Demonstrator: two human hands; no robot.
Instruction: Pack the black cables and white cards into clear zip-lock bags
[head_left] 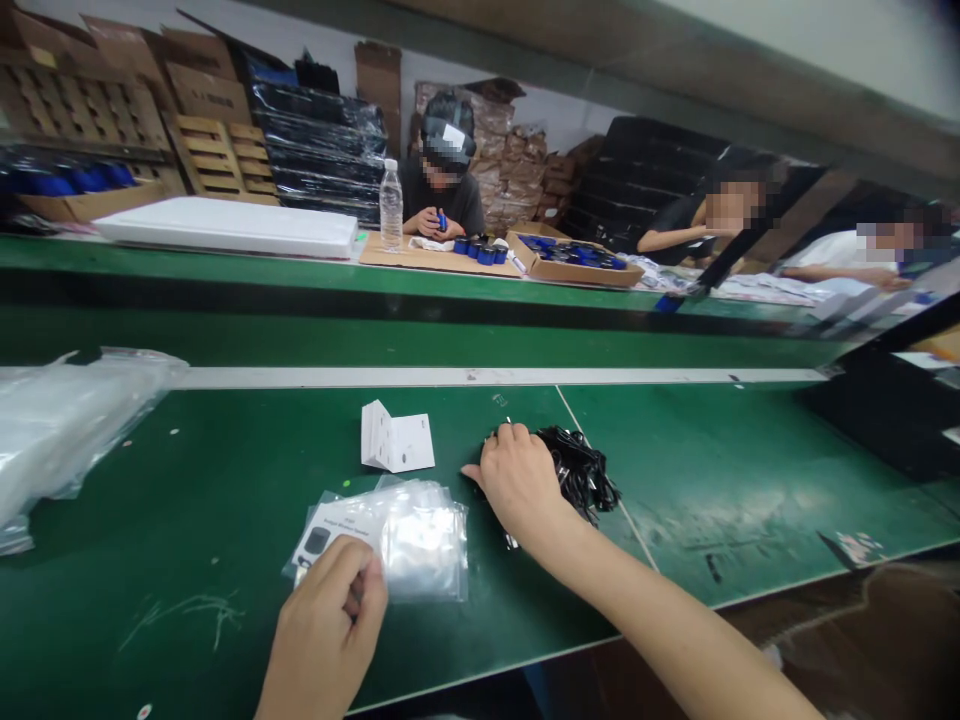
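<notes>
A clear bag [311, 520] with a printed card [352, 522] showing through it lies at the fingertips of the left hand [330, 600], whose thumb and finger close narrowly, seemingly pinching its near edge. More bags [431, 550] lie fanned just right of that hand, no card visible in them. The right hand [521, 480] curls over a heap of black cables [589, 475], thumb spread; its grip underneath cannot be told. Judging by the layout, work looks part-way: one card appears bagged, while the cables lie loose and folded leaflets [411, 442] stand beyond and between the hands, outside any bag. Plastic [82, 420] sprawls beyond the left hand; across the green bench [750, 440], a co-worker [469, 200] handles a blue item [442, 221].
</notes>
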